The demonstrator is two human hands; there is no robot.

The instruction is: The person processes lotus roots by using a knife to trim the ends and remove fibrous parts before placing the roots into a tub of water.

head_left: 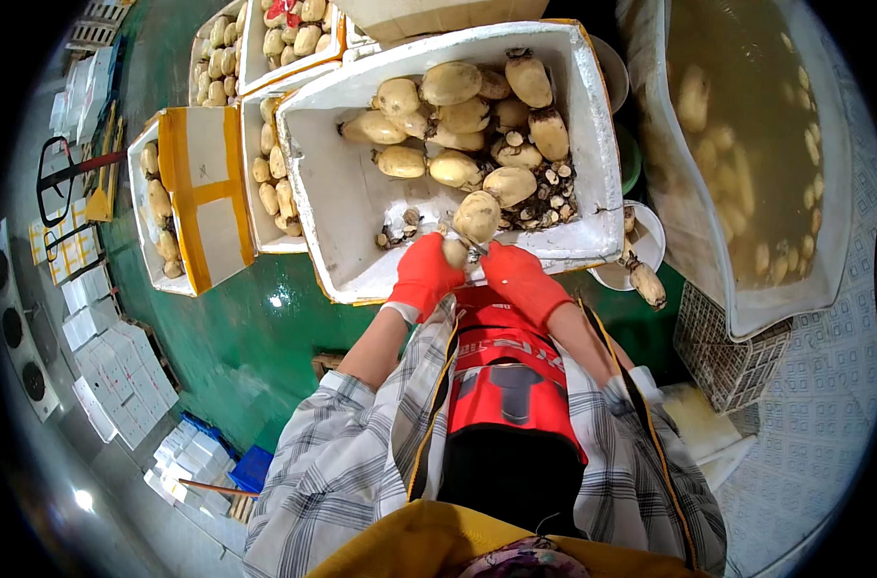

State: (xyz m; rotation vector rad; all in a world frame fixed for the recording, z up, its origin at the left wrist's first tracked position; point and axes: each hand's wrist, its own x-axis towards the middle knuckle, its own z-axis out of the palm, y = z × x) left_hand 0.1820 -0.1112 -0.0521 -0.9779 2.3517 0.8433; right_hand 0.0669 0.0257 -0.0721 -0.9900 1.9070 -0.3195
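In a red glove, my left hand (425, 273) is shut on a lotus root (476, 217) over the near edge of a large white foam box (352, 238). My right hand (521, 280), also gloved in red, grips a small knife (472, 241), its blade against the root near my left fingers. The knife's handle is hidden in my fist. Several pale lotus roots (451, 84) lie heaped in the box's far and right part. Dark trimmings with cut root ends (543, 199) are piled at its right side, and a smaller heap of cut ends (401, 230) lies nearer my left hand.
A tub of murky water (742, 144) with lotus roots stands on the right. Beside it are a white bucket (648, 246) with roots and a plastic crate (727, 354). Foam boxes (211, 195) of roots stand left, near a pallet jack handle (84, 166). The green floor (279, 325) looks wet.
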